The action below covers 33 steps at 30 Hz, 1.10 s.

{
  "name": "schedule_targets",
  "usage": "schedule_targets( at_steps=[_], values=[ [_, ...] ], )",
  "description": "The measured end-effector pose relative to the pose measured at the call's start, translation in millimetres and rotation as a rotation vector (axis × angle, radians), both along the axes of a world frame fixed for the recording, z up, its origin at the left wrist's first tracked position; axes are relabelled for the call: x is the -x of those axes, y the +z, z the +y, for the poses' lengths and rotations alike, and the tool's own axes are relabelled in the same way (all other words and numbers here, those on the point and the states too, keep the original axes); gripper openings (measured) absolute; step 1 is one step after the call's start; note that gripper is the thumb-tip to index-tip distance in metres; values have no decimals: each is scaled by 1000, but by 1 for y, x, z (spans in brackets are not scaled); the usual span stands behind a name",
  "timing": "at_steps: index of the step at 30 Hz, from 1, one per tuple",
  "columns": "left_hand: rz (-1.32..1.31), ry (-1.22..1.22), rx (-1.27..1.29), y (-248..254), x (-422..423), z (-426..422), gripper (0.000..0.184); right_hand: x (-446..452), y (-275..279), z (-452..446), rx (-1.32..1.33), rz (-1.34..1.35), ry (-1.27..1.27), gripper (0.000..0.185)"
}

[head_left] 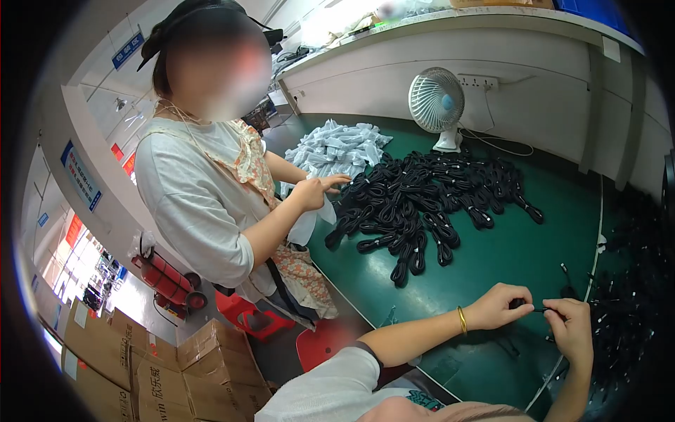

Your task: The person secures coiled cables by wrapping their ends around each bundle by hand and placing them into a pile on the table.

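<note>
My left hand point(500, 307), below a gold bracelet point(462, 321), is closed on a black cable point(538, 310). Thumb and fingers of my right hand point(571, 325) pinch the same cable a short way to the right, so a short dark length shows between the hands. What lies inside my left fist is mostly hidden. Both hands are above the green table point(485, 274) near its front right part. A large pile of coiled black cables point(415, 190) lies farther back. More loose black cables point(626, 309) with light-coloured ends lie to the right, close beside my right hand.
A co-worker point(204, 190) stands at the left, hands by the cable pile and white bagged items point(337, 146). A white fan point(437, 105) stands at the back by a power strip point(478, 81). Cardboard boxes point(169, 380) and red stools point(246, 316) are at the lower left.
</note>
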<state>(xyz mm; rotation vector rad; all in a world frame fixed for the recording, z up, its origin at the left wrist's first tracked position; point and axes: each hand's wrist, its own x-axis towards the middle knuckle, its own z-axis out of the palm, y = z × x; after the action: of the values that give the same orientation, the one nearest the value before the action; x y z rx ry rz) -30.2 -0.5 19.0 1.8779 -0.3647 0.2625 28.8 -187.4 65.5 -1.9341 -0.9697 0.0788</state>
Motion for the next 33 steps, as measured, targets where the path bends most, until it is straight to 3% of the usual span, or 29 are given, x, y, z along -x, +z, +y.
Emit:
schedule_targets(
  at_steps=[3,7,9,12,14,15,17,18,19,20,21,22,25,26,27,29,31,32,33],
  values=[
    [53,-143,14,-4,1,-1,15,6,3,2,-43,48,-36,9],
    [129,-91,85,3,4,1,14,7,3,2,-62,233,20,2],
    [31,-51,84,-7,4,-3,14,8,1,4,-66,214,30,4],
    [-36,-41,157,-4,6,-6,15,7,-1,7,-188,461,19,3],
    [297,-154,535,-1,7,-8,17,7,4,10,-281,556,-16,3],
    [324,-237,581,-7,4,-8,25,5,3,9,-293,451,-15,3],
    [-53,-258,615,-9,-1,-15,47,0,10,0,-364,340,-106,4],
    [10,-153,456,-11,0,-5,69,-9,13,-11,-397,258,-195,4],
    [-19,-9,250,-2,1,3,73,-22,17,-29,-427,178,-241,6],
    [-103,107,74,1,-4,15,74,-39,18,-50,-443,85,-354,9],
    [-248,253,-202,3,-8,32,69,-54,24,-71,-426,-53,-444,11],
    [-271,312,-343,17,-8,51,56,-71,27,-102,-382,-25,-523,12],
    [-281,479,-357,36,-3,94,39,-110,13,-177,-275,-61,-681,11],
    [-314,544,-532,31,-1,111,41,-118,4,-205,-100,-73,-688,9],
    [-347,653,-739,27,2,125,43,-120,-11,-217,177,-525,-761,6],
    [-192,764,-900,1,5,157,52,-81,2,-187,524,-523,-991,10],
    [69,742,-987,-19,4,183,64,-77,-1,-177,448,-845,-1052,17],
    [153,694,-1003,-19,5,189,68,-72,8,-164,419,-876,-1027,19],
    [89,597,-1041,-23,4,196,66,-65,18,-143,392,-902,-997,21]
  ],
)
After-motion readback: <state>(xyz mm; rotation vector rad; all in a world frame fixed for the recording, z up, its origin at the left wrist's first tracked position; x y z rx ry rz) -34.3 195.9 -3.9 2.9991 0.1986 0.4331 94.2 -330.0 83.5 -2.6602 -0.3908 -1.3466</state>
